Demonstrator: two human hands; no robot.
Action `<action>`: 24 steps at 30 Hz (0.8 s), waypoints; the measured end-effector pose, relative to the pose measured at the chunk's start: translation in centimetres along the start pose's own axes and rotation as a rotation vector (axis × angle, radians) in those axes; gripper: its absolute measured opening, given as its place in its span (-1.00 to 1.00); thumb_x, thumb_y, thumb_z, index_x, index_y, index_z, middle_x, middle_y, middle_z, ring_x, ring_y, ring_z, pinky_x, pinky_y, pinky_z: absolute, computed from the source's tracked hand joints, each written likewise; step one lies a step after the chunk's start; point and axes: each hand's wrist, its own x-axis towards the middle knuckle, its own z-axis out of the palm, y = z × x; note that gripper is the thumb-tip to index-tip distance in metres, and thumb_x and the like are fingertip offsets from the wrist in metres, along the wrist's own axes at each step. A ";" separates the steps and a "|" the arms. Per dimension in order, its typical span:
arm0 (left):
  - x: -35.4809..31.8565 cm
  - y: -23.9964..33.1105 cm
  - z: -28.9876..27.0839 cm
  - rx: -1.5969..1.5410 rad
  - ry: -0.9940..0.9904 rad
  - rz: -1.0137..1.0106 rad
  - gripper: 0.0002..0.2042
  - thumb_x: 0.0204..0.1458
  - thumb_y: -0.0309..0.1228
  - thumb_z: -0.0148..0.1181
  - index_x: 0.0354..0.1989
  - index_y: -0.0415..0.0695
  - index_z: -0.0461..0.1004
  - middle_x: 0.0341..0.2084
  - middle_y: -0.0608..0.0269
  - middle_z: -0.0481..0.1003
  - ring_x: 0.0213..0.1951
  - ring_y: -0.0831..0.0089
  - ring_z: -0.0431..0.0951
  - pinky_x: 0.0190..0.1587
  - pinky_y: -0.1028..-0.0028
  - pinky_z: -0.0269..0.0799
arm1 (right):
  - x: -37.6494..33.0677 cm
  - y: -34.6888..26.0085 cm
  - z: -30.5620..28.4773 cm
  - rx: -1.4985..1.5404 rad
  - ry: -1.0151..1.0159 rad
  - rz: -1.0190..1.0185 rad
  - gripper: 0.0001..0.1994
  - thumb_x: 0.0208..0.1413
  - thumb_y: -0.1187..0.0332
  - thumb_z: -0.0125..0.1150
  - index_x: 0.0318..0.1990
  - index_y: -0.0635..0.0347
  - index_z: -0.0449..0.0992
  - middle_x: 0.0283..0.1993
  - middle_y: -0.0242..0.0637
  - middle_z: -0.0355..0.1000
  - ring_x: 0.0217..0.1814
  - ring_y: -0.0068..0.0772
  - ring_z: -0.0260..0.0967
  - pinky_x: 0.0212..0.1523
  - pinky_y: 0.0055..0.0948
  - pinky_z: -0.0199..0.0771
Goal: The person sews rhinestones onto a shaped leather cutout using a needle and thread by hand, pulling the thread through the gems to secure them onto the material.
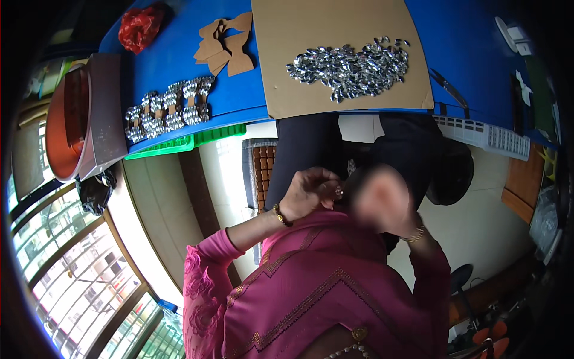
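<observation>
Both my arms are raised close to the camera, in front of my pink embroidered top [317, 287]. My left hand [311, 190] has its fingers curled together, with a small shiny speck at the fingertips that I cannot make out. A dark bead bracelet [281, 215] circles that wrist. My right hand [409, 226] is mostly lost in a blurred patch; only its wrist with a gold bracelet [416, 236] shows clearly. Neither hand touches the table.
A blue table [466, 48] spans the top. On it lie a cardboard sheet [299, 90] with a heap of silver gems [353, 69], cardboard cutouts [224, 45], gem-covered pieces [170, 107], scissors [448, 90] and a red bundle [139, 27]. Green [179, 143] and white crates [490, 136] sit under the edge.
</observation>
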 end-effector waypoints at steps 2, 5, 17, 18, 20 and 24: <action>-0.1 -0.6 -1.0 0.130 0.053 0.102 -0.88 0.10 -0.54 0.05 -0.25 -0.33 0.42 -0.56 0.23 0.49 -0.59 0.59 0.48 -0.49 0.61 0.46 | -0.5 -2.1 -1.5 -0.021 0.194 -0.248 -0.95 0.12 0.57 -0.08 -0.29 0.24 0.24 -0.57 -0.39 0.24 -0.69 -0.72 0.09 -0.64 -0.64 0.18; 0.4 -0.5 -1.5 0.195 0.063 0.148 -0.88 0.11 -0.52 0.05 -0.27 -0.32 0.43 -0.58 0.26 0.48 -0.59 0.61 0.48 -0.48 0.62 0.44 | 0.1 -3.2 -3.3 0.090 0.362 -0.487 -0.96 0.16 0.56 -0.15 -0.27 0.25 0.25 -0.59 -0.45 0.15 -0.71 -0.76 -0.07 -0.61 -0.65 0.14; 1.1 0.0 -2.2 0.114 -0.041 0.038 -0.88 0.13 -0.49 0.02 -0.23 -0.28 0.41 -0.58 0.26 0.48 -0.57 0.58 0.51 -0.45 0.61 0.50 | 0.8 -1.5 -2.3 -0.181 0.388 0.014 -0.94 0.17 0.45 0.00 -0.25 0.24 0.34 -0.61 -0.41 0.30 -0.67 -0.70 0.21 -0.63 -0.65 0.22; 1.1 0.3 -2.0 0.036 -0.070 -0.011 -0.87 0.14 -0.48 0.02 -0.21 -0.27 0.40 -0.57 0.25 0.48 -0.56 0.56 0.53 -0.44 0.59 0.51 | 0.7 -0.1 -1.4 -0.314 0.304 -0.002 -0.96 0.14 0.47 0.04 -0.30 0.23 0.36 -0.59 -0.39 0.33 -0.64 -0.66 0.27 -0.63 -0.64 0.23; 1.0 0.4 -2.1 -0.042 -0.092 -0.061 -0.87 0.14 -0.48 0.01 -0.20 -0.27 0.39 -0.56 0.25 0.49 -0.55 0.55 0.54 -0.43 0.58 0.53 | 0.8 1.9 0.1 -0.440 0.212 -0.019 -0.96 0.11 0.48 0.08 -0.34 0.23 0.38 -0.58 -0.37 0.37 -0.60 -0.63 0.34 -0.63 -0.63 0.25; 0.7 0.0 -1.9 -0.271 -0.155 -0.108 -0.85 0.16 -0.48 -0.01 -0.16 -0.27 0.36 -0.51 0.21 0.49 -0.50 0.49 0.56 -0.36 0.53 0.56 | 1.0 3.6 1.1 -0.652 0.103 -0.126 -0.95 0.02 0.50 0.13 -0.35 0.19 0.40 -0.59 -0.26 0.41 -0.61 -0.37 0.42 -0.64 -0.49 0.32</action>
